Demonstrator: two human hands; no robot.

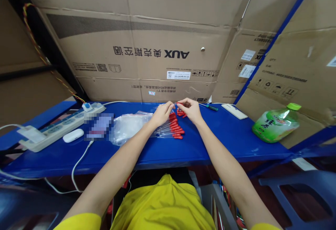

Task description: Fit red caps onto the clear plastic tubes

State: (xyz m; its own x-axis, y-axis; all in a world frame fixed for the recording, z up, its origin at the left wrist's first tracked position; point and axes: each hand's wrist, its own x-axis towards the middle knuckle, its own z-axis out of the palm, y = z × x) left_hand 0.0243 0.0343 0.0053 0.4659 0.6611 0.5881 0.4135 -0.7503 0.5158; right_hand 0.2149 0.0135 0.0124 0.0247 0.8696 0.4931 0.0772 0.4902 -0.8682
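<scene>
My left hand (163, 113) and my right hand (191, 110) meet near the back of the blue table, fingertips almost touching. The right fingers pinch a small red cap (179, 103). Between the left fingertips is a small clear piece, mostly hidden by the fingers. Below the hands lies a row of thin clear tube-like sticks with red caps (177, 132), side by side, caps toward the right. A few loose red caps (180, 113) lie under my right hand. Clear zip bags (128, 127) are left of my left hand.
A green-handled screwdriver (211, 107) and a white power bank-like block (234, 111) lie to the right, with a green tea bottle (275, 123) beyond. On the left are a phone (100, 127), a white case (73, 135) and a power strip (63, 127). Cardboard (147, 30) walls the back.
</scene>
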